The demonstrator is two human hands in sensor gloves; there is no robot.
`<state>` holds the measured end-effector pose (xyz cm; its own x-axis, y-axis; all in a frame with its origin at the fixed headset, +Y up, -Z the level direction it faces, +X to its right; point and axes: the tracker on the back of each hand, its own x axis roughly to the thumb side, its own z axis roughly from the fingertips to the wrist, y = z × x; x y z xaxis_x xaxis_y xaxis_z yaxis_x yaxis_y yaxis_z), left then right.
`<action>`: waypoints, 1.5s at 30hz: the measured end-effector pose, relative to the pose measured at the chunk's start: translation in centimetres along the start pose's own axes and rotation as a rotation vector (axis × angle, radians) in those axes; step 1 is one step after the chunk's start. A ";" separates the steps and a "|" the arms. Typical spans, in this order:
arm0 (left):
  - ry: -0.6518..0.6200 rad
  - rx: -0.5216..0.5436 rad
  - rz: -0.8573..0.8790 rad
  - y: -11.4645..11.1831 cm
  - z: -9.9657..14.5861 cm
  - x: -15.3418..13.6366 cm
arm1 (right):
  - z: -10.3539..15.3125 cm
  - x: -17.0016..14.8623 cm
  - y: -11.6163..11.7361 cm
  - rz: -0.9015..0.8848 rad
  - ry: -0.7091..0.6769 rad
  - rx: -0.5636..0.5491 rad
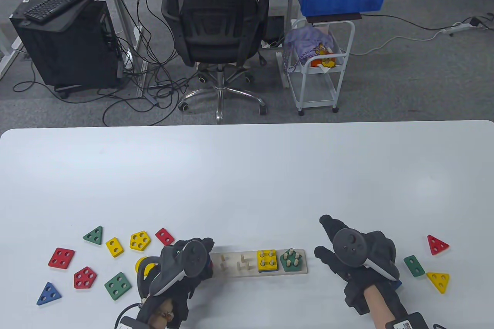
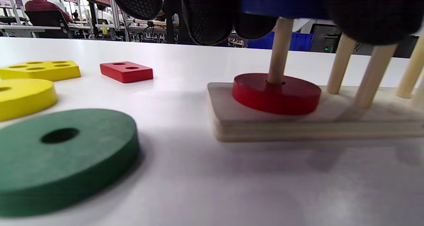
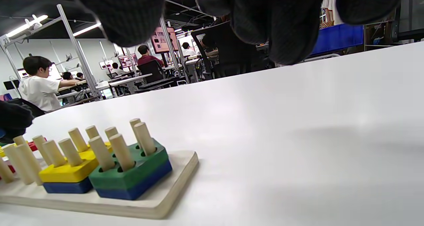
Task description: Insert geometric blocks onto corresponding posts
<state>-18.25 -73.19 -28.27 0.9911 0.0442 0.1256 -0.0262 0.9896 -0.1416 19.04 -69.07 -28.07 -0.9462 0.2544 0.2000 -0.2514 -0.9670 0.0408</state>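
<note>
One round red wooden disc already sits on the single peg, so the left hand, fingers curled round a blue disc at the peg's top, should lower it level, while the right hand rests spread and empty.

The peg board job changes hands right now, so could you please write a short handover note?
Left hand: holds a blue disc over the single peg, above the red disc already on it.
Right hand: open, empty, right of the peg board.
Done: blue and yellow squares, blue and green pentagons stacked.
Left: green disc, yellow disc, loose blocks both sides; two middle peg groups bare.
</note>
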 end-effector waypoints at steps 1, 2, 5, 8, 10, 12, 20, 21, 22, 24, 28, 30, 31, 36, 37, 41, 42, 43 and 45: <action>0.002 -0.003 -0.005 -0.1 0.0 0.1 | 0.0 0.0 0.0 0.000 0.000 0.001; 0.005 0.002 -0.009 -0.1 0.0 0.1 | 0.0 0.0 0.0 -0.002 0.002 0.002; 0.010 -0.004 -0.030 -0.3 -0.1 0.2 | 0.0 -0.1 -0.1 -0.007 0.008 0.005; 0.029 -0.051 -0.030 0.0 0.0 -0.2 | 0.0 -0.5 -0.4 -0.010 0.029 0.007; 0.048 -0.041 0.032 0.7 0.3 -0.8 | 0.1 -1.1 -0.8 -0.023 0.056 0.000; 0.097 -0.009 0.103 1.5 0.6 -1.8 | 0.2 -2.0 -1.4 -0.040 0.094 0.005; 0.281 0.060 0.075 2.4 0.8 -5.7 | 1.6 -9.2 -3.6 -0.095 0.420 0.024; 0.284 0.050 0.055 2.3 0.7 -5.8 | 1.9 -10.5 -3.5 -0.082 0.489 0.037; 0.286 0.043 0.042 2.1 0.6 -5.8 | 2.2 -11.7 -3.5 -0.059 0.567 0.060; 0.283 0.033 0.037 2.0 0.5 -5.7 | 2.7 -13.5 -3.1 -0.033 0.683 0.105; 0.271 0.023 0.043 1.8 0.4 -5.5 | 3.1 -15.8 -1.6 0.026 0.860 0.220; 0.268 0.020 0.039 1.7 0.4 -5.4 | 2.8 -16.0 -0.8 0.116 0.900 0.249; 0.267 0.016 0.037 1.7 0.4 -5.4 | 2.6 -15.9 -0.4 0.170 0.901 0.267; 0.264 0.012 0.041 1.7 0.5 -5.3 | 1.5 -14.7 1.1 0.344 0.900 0.306; 0.263 0.012 0.041 1.6 0.5 -5.3 | 1.3 -14.5 1.6 0.383 0.904 0.322; 0.267 0.020 0.034 1.6 0.5 -5.2 | 0.8 -14.3 2.5 0.452 0.894 0.311; 0.266 0.020 0.034 1.6 0.5 -5.1 | 0.7 -14.3 2.6 0.446 0.892 0.317; 0.264 0.020 0.036 1.6 0.5 -5.1 | 0.8 -14.2 2.6 0.444 0.891 0.314; 0.259 0.018 0.038 1.5 0.5 -5.0 | 0.8 -14.4 2.6 0.427 0.887 0.300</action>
<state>-23.28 -71.82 -28.65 0.9897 0.0469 -0.1354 -0.0638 0.9903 -0.1235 32.14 -75.24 -30.01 -0.7851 -0.3122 -0.5349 0.0877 -0.9110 0.4029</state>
